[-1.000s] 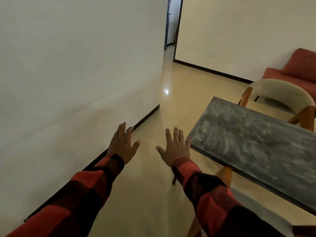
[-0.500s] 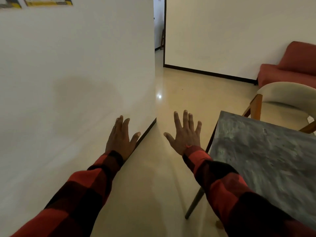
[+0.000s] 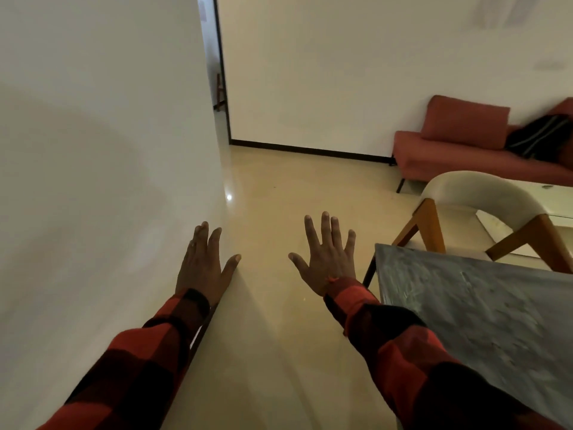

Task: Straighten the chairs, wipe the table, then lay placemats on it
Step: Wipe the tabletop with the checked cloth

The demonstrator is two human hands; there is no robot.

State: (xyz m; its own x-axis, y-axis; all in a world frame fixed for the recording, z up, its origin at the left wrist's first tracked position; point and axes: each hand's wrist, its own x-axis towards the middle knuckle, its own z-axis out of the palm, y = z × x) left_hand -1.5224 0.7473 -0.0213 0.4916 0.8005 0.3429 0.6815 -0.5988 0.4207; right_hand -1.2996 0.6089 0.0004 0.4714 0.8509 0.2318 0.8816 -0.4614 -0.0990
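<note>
The grey table (image 3: 483,311) fills the lower right, its far side cut off by the frame; a cream chair (image 3: 483,198) stands at its far end, seat hidden. Both the left hand (image 3: 203,268) and right hand (image 3: 327,263) hover outstretched, fingers spread, grasping nothing. Since a second ago, a red sofa (image 3: 465,150) has come into view. Bare floor (image 3: 279,212) runs between wall (image 3: 93,150) and table.

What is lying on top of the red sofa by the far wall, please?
On the red sofa a red back cushion stands upright, and a dark striped item, perhaps cloth or a bag, lies at its right end. The frame edge cuts off whatever lies further right.
</note>
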